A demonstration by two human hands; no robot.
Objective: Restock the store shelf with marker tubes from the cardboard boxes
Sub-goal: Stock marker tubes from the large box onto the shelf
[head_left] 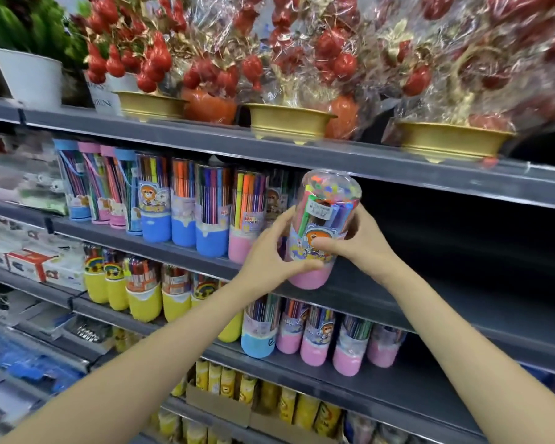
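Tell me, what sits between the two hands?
In the head view, a pink-based marker tube, tilted, is gripped between the left hand and right hand at the shelf edge.

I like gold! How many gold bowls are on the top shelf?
3. One gold bowl on the left, one in the middle, one on the right, each under wrapped red fruit. More may be hidden out of view.
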